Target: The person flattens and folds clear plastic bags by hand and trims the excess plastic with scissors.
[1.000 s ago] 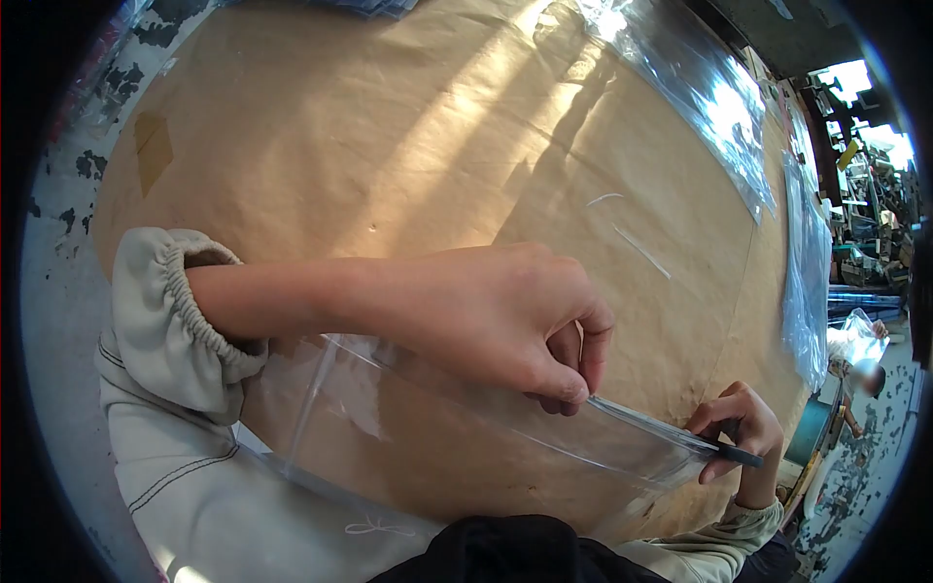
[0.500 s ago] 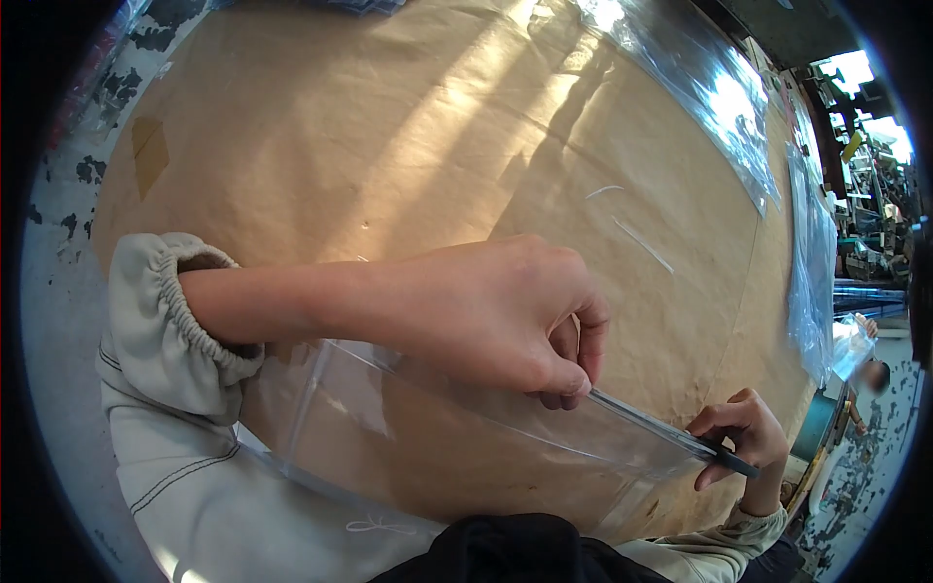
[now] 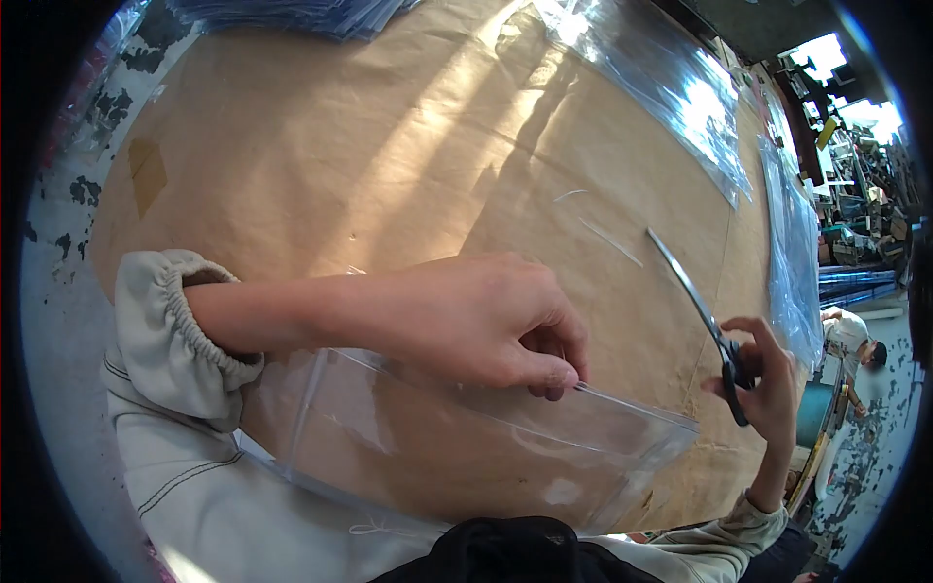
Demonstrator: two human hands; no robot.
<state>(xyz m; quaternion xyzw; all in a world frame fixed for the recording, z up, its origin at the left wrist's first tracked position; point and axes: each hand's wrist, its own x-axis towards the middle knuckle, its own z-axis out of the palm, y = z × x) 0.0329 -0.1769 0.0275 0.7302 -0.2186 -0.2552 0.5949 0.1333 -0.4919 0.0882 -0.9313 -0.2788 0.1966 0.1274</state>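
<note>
A clear plastic pouch (image 3: 437, 442) with folded edges lies across the near side of the table, in front of my body. My left hand (image 3: 515, 325) pinches its upper edge between thumb and fingers. At the right, my right hand (image 3: 773, 389) holds a pair of scissors (image 3: 689, 287) by the black handles, fingers around the loops. The blades look closed together and point up and away, apart from the plastic. The right-hand corner of the pouch lies a little to the left of the scissors' handles.
Brown paper (image 3: 272, 146) covers the table. Thin offcut strips (image 3: 610, 241) lie beyond my hands. A stack of plastic sheets (image 3: 292, 15) is at the far left, and shiny plastic sheeting (image 3: 671, 92) at the far right. Another person (image 3: 848, 335) is in the background at right.
My right hand has swung the scissors up and away from the plastic's edge, so the blades now point upward. My left hand still pinches the plastic and has shifted slightly left.
</note>
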